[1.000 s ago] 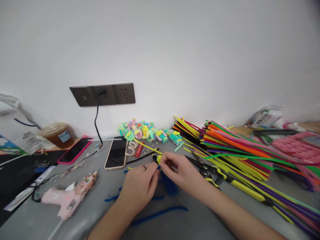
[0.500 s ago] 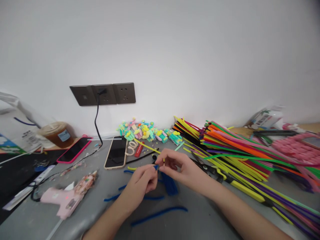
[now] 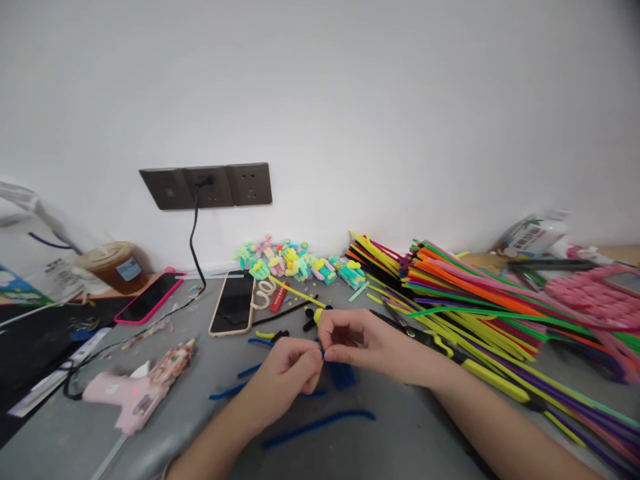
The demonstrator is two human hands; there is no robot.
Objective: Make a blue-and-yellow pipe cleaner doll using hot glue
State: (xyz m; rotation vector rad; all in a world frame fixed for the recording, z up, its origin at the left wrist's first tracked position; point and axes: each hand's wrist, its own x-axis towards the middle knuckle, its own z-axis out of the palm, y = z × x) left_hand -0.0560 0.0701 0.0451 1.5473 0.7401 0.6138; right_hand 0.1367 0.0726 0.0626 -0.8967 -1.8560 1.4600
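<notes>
1. Desk [image 3: 400, 440]: grey and cluttered, with both hands working low over its middle
2. Stem pile [image 3: 475, 293]: many colours, fanned across the right side, well apart from the fingertips
3. Glue gun [image 3: 133, 397]: pink, lying on its side at the left, away from the work
4. Phone [image 3: 233, 303]: face up, just behind the hands
5. Right hand [image 3: 360, 340]: curled, thumb and forefinger pinching the blue piece from the right
6. Left hand [image 3: 287, 373]: closed into a loose fist, its fingertips pressed onto the same piece from the left
7. Blue wad [image 3: 343, 375]: on the desk just under the right hand; a loose blue stem [image 3: 320, 423] lies nearer the person
8. Blue piece [image 3: 323, 353]: tiny and mostly hidden between the two pinches, just above the desk. It looks fiddly, so I judge it best to grip close to the bend, hold one hand steady while the other turns, and mind the cut wire end
</notes>
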